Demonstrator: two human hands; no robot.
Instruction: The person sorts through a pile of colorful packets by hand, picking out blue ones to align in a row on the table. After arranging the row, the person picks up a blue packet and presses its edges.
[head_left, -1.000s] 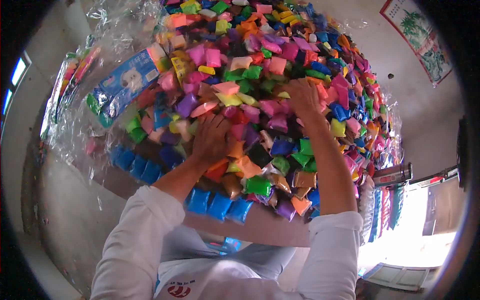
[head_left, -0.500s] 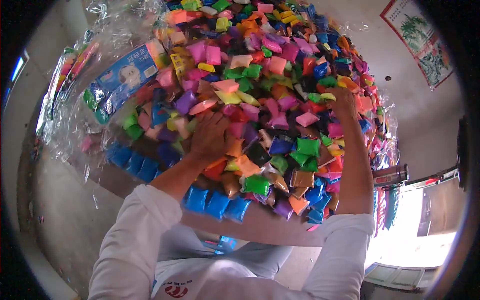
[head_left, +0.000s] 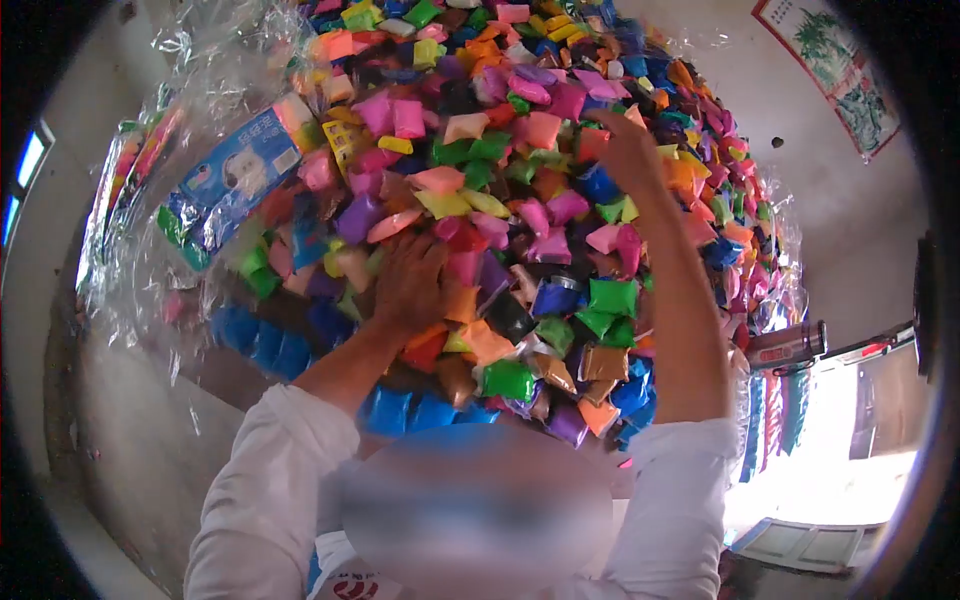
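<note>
A big heap of small, brightly coloured clay packets [head_left: 545, 245] in clear wrap covers the table. My left hand [head_left: 410, 285] lies on the near-middle of the heap, fingers stretched forward over the packets. Around its fingertips are a salmon packet [head_left: 393, 225] and a red packet [head_left: 460, 235]. Farther out on the right, my right hand [head_left: 630, 150] is extended over the heap, its fingers apart and pointing left. A red packet [head_left: 592, 145] lies by its fingers, and a blue packet [head_left: 598, 184] is below. Neither hand visibly grips a packet.
On the left, crumpled clear plastic bags [head_left: 150, 215] surround a blue printed pack [head_left: 240, 170] with a white cartoon animal. Joined blue packets [head_left: 262, 340] lie along the near edge. A blurred rounded shape [head_left: 480, 500] covers my lap. A poster [head_left: 830, 70] hangs at upper right.
My right hand has moved up and left across the heap, away from a yellow-green packet. My left hand stays almost where it was. The blurred shape has come in at the bottom.
</note>
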